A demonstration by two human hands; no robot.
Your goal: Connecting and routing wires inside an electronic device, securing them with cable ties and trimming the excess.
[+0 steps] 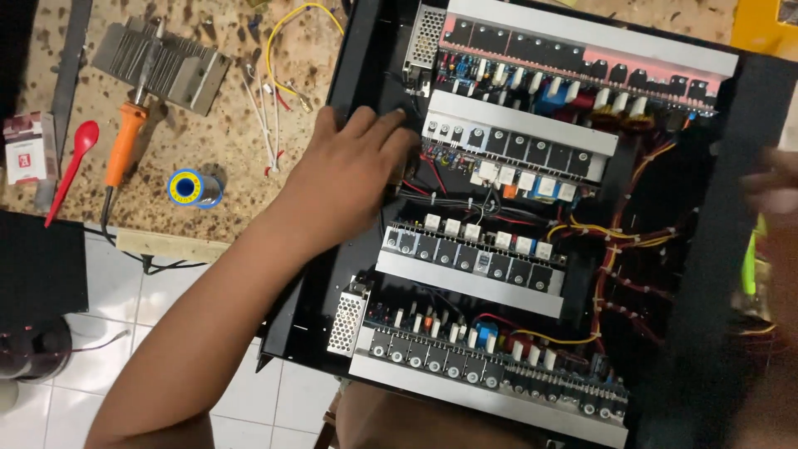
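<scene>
From the head camera, the left hand (pixel 349 179) lies flat, fingers spread and holding nothing, on the left edge of the open black case (pixel 715 274), fingertips touching a circuit board (pixel 507 154) inside. The right hand (pixel 777 208) is a blur at the case's right edge; its grip cannot be told. Left of the case lie a soldering iron (pixel 125 145) and a solder spool (pixel 194 188).
</scene>
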